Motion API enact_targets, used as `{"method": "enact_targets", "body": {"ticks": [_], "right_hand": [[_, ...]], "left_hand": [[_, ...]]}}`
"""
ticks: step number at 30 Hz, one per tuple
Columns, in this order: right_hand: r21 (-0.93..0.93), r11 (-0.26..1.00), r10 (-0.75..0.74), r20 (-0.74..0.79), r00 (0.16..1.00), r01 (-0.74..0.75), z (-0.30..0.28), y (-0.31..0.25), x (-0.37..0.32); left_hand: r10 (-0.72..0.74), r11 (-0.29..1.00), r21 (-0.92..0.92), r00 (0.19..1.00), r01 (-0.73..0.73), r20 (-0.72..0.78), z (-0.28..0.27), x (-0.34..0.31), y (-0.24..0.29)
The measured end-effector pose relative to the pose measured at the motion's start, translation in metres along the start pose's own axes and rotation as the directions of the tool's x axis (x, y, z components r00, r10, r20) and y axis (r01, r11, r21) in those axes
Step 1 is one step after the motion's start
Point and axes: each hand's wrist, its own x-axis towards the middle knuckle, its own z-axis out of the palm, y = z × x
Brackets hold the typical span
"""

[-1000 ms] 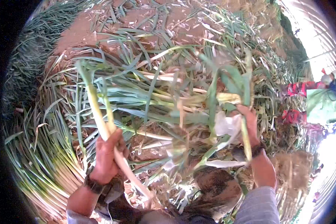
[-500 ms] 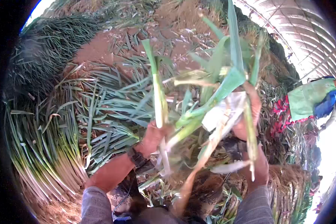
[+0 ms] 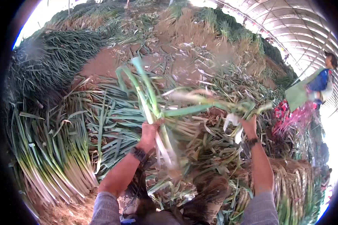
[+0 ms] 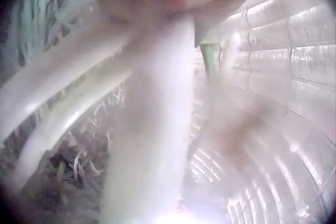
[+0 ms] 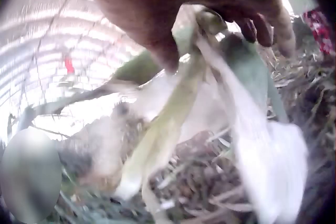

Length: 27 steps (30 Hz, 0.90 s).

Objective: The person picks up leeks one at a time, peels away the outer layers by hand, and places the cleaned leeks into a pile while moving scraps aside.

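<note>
In the head view my left hand (image 3: 150, 134) grips a few long green onions (image 3: 145, 102), green tops up and white shanks slanting down past the wrist. The left wrist view has the pale shanks (image 4: 152, 124) large and blurred below the fingers. Off to the right, my right hand (image 3: 250, 127) holds a bunch of stripped outer leaves (image 3: 232, 120), some green, some papery white. In the right wrist view a yellowish leaf (image 5: 170, 116) and a white sheath (image 5: 252, 129) hang between thumb and fingers. One long green leaf (image 3: 187, 110) stretches between both hands.
Trimmed onions (image 3: 56, 161) lie in a row at left, beside a dark green heap (image 3: 45, 60). More onions (image 3: 124, 108) and leaf litter cover the ground ahead. Bundled onions (image 3: 293, 187) lie at right. Another person (image 3: 321, 82) is at far right under the arched roof.
My left hand has moved right with its onions. My right hand stays at the right; the leaves at it have swung lower. The head view has tilted up, showing more roof.
</note>
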Motion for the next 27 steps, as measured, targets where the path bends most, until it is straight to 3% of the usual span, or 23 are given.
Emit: {"method": "enact_targets", "body": {"ticks": [1, 2, 3, 4, 5, 6, 7, 8, 9, 10, 11, 13, 14, 16, 18, 20, 21, 22, 23, 24, 25, 26, 27], "right_hand": [[-0.097, 0.991, -0.091, 0.053, 0.994, 0.096, -0.009, 0.003, -0.022], [-0.074, 0.986, -0.142, 0.131, 0.981, 0.152, -0.012, -0.007, -0.047], [0.215, 0.970, 0.034, 0.350, 0.936, -0.115, -0.022, -0.047, -0.083], [0.188, 0.982, -0.082, 0.437, 0.896, -0.002, -0.022, -0.077, -0.115], [0.185, 0.976, -0.195, 0.514, 0.835, 0.114, -0.023, -0.107, -0.147], [0.305, 0.938, -0.317, 0.557, 0.768, 0.166, -0.012, -0.124, -0.169], [0.428, 0.883, -0.433, 0.588, 0.683, 0.191, -0.002, -0.141, -0.191], [0.515, 0.849, -0.471, 0.633, 0.614, 0.120, 0.019, -0.145, -0.205], [0.583, 0.812, -0.505, 0.674, 0.540, 0.032, 0.040, -0.149, -0.219], [0.636, 0.770, -0.509, 0.661, 0.551, -0.051, 0.042, -0.157, -0.229], [0.683, 0.719, -0.514, 0.648, 0.562, -0.130, 0.043, -0.168, -0.240], [0.680, 0.730, -0.527, 0.504, 0.684, 0.061, 0.040, -0.184, -0.250], [0.688, 0.722, -0.543, 0.504, 0.672, 0.068, 0.043, -0.186, -0.251], [0.425, 0.707, -0.682, 0.198, 0.704, 0.566, 0.046, -0.189, -0.250], [0.388, 0.734, -0.670, 0.278, 0.688, 0.558, 0.041, -0.187, -0.252], [0.434, 0.686, -0.722, 0.303, 0.622, 0.584, 0.045, -0.177, -0.249], [0.432, 0.645, -0.748, 0.190, 0.636, 0.630, 0.050, -0.173, -0.251], [0.426, 0.651, -0.743, 0.191, 0.641, 0.628, 0.045, -0.168, -0.246], [0.221, 0.718, -0.688, 0.361, 0.629, 0.660, 0.036, -0.160, -0.234], [0.141, 0.791, -0.584, 0.461, 0.668, 0.595, 0.023, -0.143, -0.218], [0.043, 0.843, -0.467, 0.551, 0.691, 0.536, 0.010, -0.125, -0.203], [0.070, 0.921, -0.348, 0.591, 0.728, 0.383, -0.004, -0.093, -0.178], [-0.056, 0.823, -0.462, 0.513, 0.723, 0.565, -0.016, -0.049, -0.158]], "left_hand": [[-0.114, 0.993, 0.037, 0.993, 0.112, 0.035, -0.009, -0.001, 0.006], [-0.246, 0.967, 0.084, 0.967, 0.239, 0.072, -0.012, -0.007, 0.005], [-0.190, 0.982, 0.011, 0.971, 0.191, 0.146, -0.003, -0.020, 0.010], [-0.213, 0.973, -0.034, 0.947, 0.227, 0.239, -0.005, -0.019, 0.006], [-0.242, 0.962, -0.066, 0.942, 0.264, 0.232, 0.005, -0.031, 0.012], [-0.262, 0.952, -0.097, 0.938, 0.289, 0.226, 0.016, -0.041, 0.021], [-0.259, 0.948, -0.053, 0.857, 0.314, 0.445, 0.001, -0.037, 0.019], [-0.254, 0.954, -0.079, 0.920, 0.288, 0.297, 0.020, -0.059, 0.027], [-0.248, 0.944, -0.125, 0.907, 0.305, 0.340, 0.025, -0.068, 0.030], [-0.239, 0.930, -0.176, 0.895, 0.323, 0.377, 0.025, -0.076, 0.032], [-0.201, 0.917, -0.194, 0.826, 0.348, 0.527, 0.015, -0.071, 0.029], [-0.179, 0.973, -0.069, 0.915, 0.218, 0.362, 0.010, -0.070, 0.026], [-0.124, 0.991, -0.016, 0.944, 0.135, 0.307, 0.011, -0.077, 0.025], [-0.031, 0.999, 0.025, 0.971, 0.026, 0.236, 0.016, -0.086, 0.022], [-0.127, 0.992, 0.011, 0.971, 0.128, 0.202, 0.014, -0.085, 0.021], [-0.061, 0.996, -0.055, 0.967, 0.077, 0.246, 0.015, -0.090, 0.022], [-0.043, 0.995, -0.074, 0.975, 0.060, 0.219, 0.017, -0.091, 0.024], [-0.028, 0.995, -0.090, 0.981, 0.046, 0.192, 0.017, -0.091, 0.025], [-0.102, 0.992, -0.059, 0.975, 0.116, 0.198, 0.010, -0.085, 0.027], [-0.043, 0.995, -0.083, 0.975, 0.062, 0.216, -0.002, -0.064, 0.020], [-0.073, 0.992, -0.085, 0.976, 0.092, 0.207, -0.011, -0.060, 0.029], [-0.091, 0.989, -0.097, 0.977, 0.112, 0.194, -0.018, -0.057, 0.039], [-0.032, 0.987, -0.149, 0.979, 0.062, 0.201, -0.025, -0.056, 0.045]]}}
